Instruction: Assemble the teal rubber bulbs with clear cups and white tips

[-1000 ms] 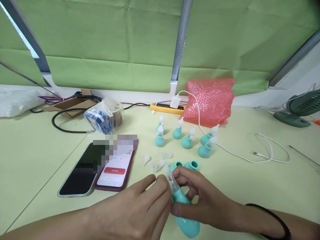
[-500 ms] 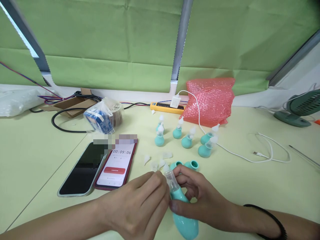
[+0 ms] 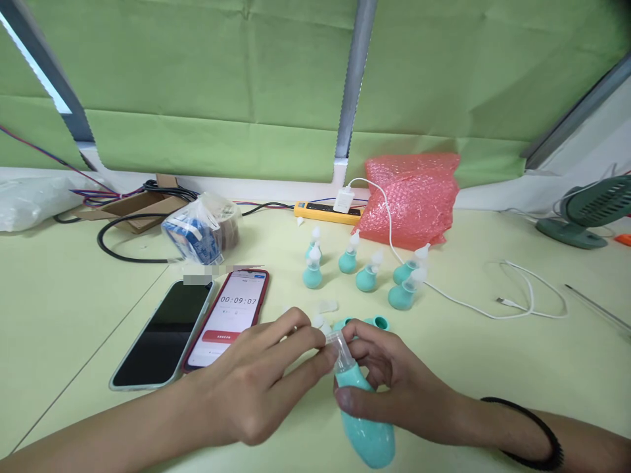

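Item in hand: teal bulb aspirator (image 3: 363, 420), low centre above the table (image 3: 493, 368); right hand (image 3: 394, 387) is closing around its neck, left hand (image 3: 256, 387) is pinching its clear nozzle tip (image 3: 339, 347). Five finished aspirators (image 3: 367, 274) are standing behind; two open teal bulbs (image 3: 367, 323) and loose clear tips (image 3: 325, 307) are waiting.
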{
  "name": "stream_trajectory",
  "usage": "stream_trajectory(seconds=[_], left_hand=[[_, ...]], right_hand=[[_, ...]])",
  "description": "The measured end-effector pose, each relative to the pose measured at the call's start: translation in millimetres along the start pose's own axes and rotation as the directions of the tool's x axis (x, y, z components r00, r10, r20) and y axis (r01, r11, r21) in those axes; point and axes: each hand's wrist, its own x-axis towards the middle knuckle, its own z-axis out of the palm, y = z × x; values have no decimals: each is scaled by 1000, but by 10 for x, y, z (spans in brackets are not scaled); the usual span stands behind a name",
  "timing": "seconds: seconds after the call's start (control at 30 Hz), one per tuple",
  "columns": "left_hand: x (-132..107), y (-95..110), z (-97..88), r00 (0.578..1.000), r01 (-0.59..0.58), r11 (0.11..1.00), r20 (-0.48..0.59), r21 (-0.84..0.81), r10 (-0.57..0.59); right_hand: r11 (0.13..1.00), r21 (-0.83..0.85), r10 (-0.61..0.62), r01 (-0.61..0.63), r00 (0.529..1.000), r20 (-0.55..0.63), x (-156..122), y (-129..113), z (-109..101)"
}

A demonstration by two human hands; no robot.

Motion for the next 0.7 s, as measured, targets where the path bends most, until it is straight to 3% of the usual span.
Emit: stream_trajectory(seconds=[0.07,0.13,0.23,0.37,0.63,0.7], left_hand=[[-9,15,-12,993,-119,989,8,92,118],[-22,31,2,955,-285,925,-13,252,298],[-33,40,37,905,-373,833,-36,408,423],[-10,22,28,920,-317,850,-79,421,383],[-15,66,2,896,-261,823,-191,505,401],[-48,131,-11,965,-136,917,-159,376,209]], right_hand=[[1000,12,7,-7,1000,8,4,-2,1],[999,35,9,-10,1000,12,6,-1,7],[998,56,13,-13,1000,3,9,-2,23],[995,99,-31,30,1000,4,11,4,41],[971,194,-136,139,990,-30,-63,79,67],[965,207,-146,159,986,-79,-53,77,28]])
